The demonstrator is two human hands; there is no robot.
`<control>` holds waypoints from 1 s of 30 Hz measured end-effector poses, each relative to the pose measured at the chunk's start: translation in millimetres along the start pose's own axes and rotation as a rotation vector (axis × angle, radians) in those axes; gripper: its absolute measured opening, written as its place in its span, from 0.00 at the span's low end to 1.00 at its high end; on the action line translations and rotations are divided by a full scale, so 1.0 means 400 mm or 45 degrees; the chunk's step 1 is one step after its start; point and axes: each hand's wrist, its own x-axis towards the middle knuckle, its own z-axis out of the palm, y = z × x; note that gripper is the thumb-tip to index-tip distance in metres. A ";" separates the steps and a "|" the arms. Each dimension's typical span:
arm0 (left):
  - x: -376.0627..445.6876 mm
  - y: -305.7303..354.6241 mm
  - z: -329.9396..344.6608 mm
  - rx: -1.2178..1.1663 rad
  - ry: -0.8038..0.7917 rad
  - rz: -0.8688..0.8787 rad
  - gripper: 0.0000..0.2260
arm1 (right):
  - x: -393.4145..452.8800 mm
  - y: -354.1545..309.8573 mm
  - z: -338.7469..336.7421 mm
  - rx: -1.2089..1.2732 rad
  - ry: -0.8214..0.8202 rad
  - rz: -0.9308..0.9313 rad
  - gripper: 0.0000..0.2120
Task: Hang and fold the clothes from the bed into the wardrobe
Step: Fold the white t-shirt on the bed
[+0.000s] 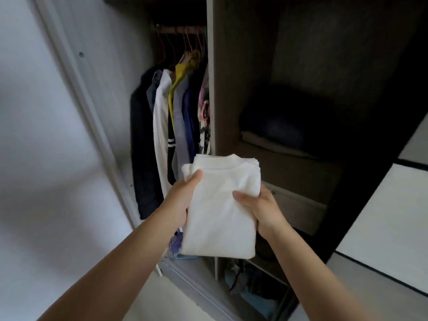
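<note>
I note the wardrobe (214,89) standing open ahead. Its left compartment holds hanging clothes (171,117) on a rail: a dark coat at far left, then white, yellow, grey and blue garments packed close together. Its right compartment is shelved; on the upper shelf (278,151) lies a dark folded pile (273,126) over a pale folded piece. Below it a drawer (298,209) stands pulled out. At the bottom, loose items, too dim to identify.

The folded white garment (220,205) is held in the air, near the divider. My left hand (183,195) grips its left edge, thumb on top; my right hand (261,209) grips its right edge, thumb on top. The hands are apart, with the garment between them.
</note>
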 end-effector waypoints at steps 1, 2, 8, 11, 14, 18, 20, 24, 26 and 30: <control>0.040 0.012 0.011 0.018 -0.041 -0.013 0.12 | 0.027 -0.010 -0.001 0.008 0.075 0.003 0.15; 0.088 0.031 0.029 0.047 -0.096 -0.029 0.12 | 0.065 -0.022 -0.006 0.018 0.157 -0.013 0.16; 0.276 0.082 0.139 0.180 -0.557 -0.156 0.10 | 0.224 -0.079 -0.072 0.033 0.598 -0.157 0.15; 0.334 0.093 0.202 0.320 -0.735 -0.101 0.07 | 0.274 -0.095 -0.105 0.094 0.748 -0.222 0.13; 0.387 0.104 0.269 0.423 -0.799 -0.027 0.04 | 0.301 -0.110 -0.140 0.166 0.850 -0.227 0.14; 0.446 0.119 0.337 0.473 -0.977 -0.084 0.14 | 0.321 -0.141 -0.169 0.215 0.962 -0.263 0.14; 0.455 0.129 0.353 0.379 -1.075 -0.274 0.10 | 0.316 -0.153 -0.170 0.210 1.010 -0.255 0.11; 0.455 0.123 0.368 0.234 -1.278 -0.541 0.08 | 0.290 -0.170 -0.153 0.201 1.089 -0.240 0.08; 0.455 0.109 0.383 0.234 -1.318 -0.529 0.12 | 0.274 -0.171 -0.157 0.160 1.151 -0.213 0.07; 0.446 0.088 0.417 0.201 -1.307 -0.278 0.19 | 0.248 -0.146 -0.176 0.057 1.369 -0.142 0.15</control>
